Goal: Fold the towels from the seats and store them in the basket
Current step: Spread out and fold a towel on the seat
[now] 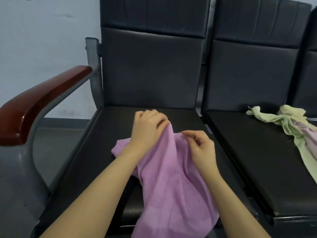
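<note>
Purple towel [171, 177] lies closest to us, all bunched up on the black seat [96, 152], with its near end hanging over the front edge. We think we are finding its top edge so we can spread it flat before folding.

To do this well, we should find two corners, pull them apart until the cloth is smooth, and lay it flat on the seat. Then the fold comes out neat.

Our left hand [149, 127] curls its fingers round the top of the towel and holds it up. Our right hand [200, 148] has bent fingers, with fingertips [187, 133] pinching the towel's edge just beside the left hand.

More towels [291, 127], green and pale, wait in a heap on the next seat [248, 152]. We cannot see the basket.
</note>
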A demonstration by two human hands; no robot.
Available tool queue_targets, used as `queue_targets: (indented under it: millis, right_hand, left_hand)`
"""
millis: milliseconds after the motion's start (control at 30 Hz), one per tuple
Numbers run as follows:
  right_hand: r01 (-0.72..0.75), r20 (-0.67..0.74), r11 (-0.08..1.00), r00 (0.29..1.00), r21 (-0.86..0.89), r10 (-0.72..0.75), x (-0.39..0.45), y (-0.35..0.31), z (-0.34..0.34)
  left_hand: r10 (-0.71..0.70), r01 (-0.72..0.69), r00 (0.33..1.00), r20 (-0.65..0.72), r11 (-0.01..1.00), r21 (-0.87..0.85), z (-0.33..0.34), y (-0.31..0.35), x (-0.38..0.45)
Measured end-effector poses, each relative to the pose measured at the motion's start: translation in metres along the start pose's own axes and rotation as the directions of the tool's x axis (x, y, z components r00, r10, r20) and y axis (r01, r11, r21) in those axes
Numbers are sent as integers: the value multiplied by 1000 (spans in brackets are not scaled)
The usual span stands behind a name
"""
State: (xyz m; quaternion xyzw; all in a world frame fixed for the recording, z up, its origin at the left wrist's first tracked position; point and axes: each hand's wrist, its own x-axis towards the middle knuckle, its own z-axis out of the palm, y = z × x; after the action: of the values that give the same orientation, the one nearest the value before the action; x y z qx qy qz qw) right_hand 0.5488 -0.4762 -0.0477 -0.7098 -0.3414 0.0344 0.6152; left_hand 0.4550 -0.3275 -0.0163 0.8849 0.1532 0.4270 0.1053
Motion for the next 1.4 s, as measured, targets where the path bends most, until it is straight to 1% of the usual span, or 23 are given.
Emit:
queue_targets:
  millis: [33,100,133,167,200,267,300,367,433,533,633,700,733,767,833,900,967,1033,1100,1167,1200,1300,1400]
  right_hand:
    - [-12,-7,1000,1000,11,13,1,2,-1]
    - [-42,-13,999,999,29,42,2,4,-3]
    - [-48,-7,998,999,26,49,1,4,-3]
    - [-44,1,999,999,12,44,-1,3,-3]
    - [-29,9,1000,1000,-7,29,-4,2,-2]
    - [10,23,999,1000,-45,-9,-14,-2,3]
    - [30,37,997,999,-76,-28,-19,-3,8]
    - [88,75,979,994,-186,-76,-28,-4,20]
    - [151,107,937,987,-314,-123,-32,-7,33]
    - [202,170,846,976,-493,-134,-32,-11,47]
    - [190,209,803,974,-565,-83,-28,-8,55]
    - [171,207,823,976,-542,-66,-26,-7,57]
    - [147,198,860,979,-488,-55,-26,-6,57]
    - [106,177,916,983,-387,-39,-26,-6,54]
    - [30,119,991,993,-134,-15,-28,-11,43]
    - [27,74,1000,997,-11,-26,-32,-18,27]
    - [49,64,999,997,3,-49,-36,-22,12]
    - [63,68,998,996,-21,-61,-41,-22,2]
    - [31,62,998,998,-47,-28,-46,-19,-4]
    - [-32,32,998,999,-47,33,-52,-16,-8]
    - [-54,13,998,998,-38,54,-54,-16,-8]
    - [-68,-31,998,997,-19,67,-59,-19,-8]
    - [-44,-41,999,998,-1,44,-63,-28,-7]
  left_hand:
    - [37,-34,992,123,999,-20,2,1,-3]
    - [66,-35,931,358,995,-94,5,1,-15]
    - [66,-9,905,421,990,-138,4,-1,-22]
    - [60,16,901,430,985,-171,2,-3,-28]
    - [35,43,915,403,982,-183,-1,-5,-32]
    - [-70,109,948,310,988,-112,-8,-9,-36]
    - [-138,157,944,299,987,-42,-12,-12,-38]
    - [-262,238,903,340,965,109,-17,-22,-45]
    - [-325,272,860,393,944,186,-19,-29,-57]
    - [-383,356,835,395,923,144,-23,-35,-71]
    - [-421,404,826,374,906,128,-26,-37,-75]
    - [-465,429,800,379,885,179,-28,-39,-76]
    - [-476,427,793,379,879,212,-28,-40,-77]
    - [-477,417,793,379,878,234,-28,-41,-78]
    - [-461,420,805,373,887,190,-30,-41,-80]
    - [-446,449,824,349,890,77,-30,-42,-82]
    - [-431,456,837,337,890,6,-31,-42,-83]
    - [-368,406,852,373,914,-26,-32,-40,-86]
    - [-292,352,859,421,933,-70,-33,-37,-89]
    - [-271,358,859,435,925,-130,-35,-33,-91]
    - [-286,385,864,414,905,-179,-35,-34,-91]
    - [-411,496,863,292,797,-345,-39,-33,-84]
    - [-459,480,874,160,761,-437,-56,-24,-69]
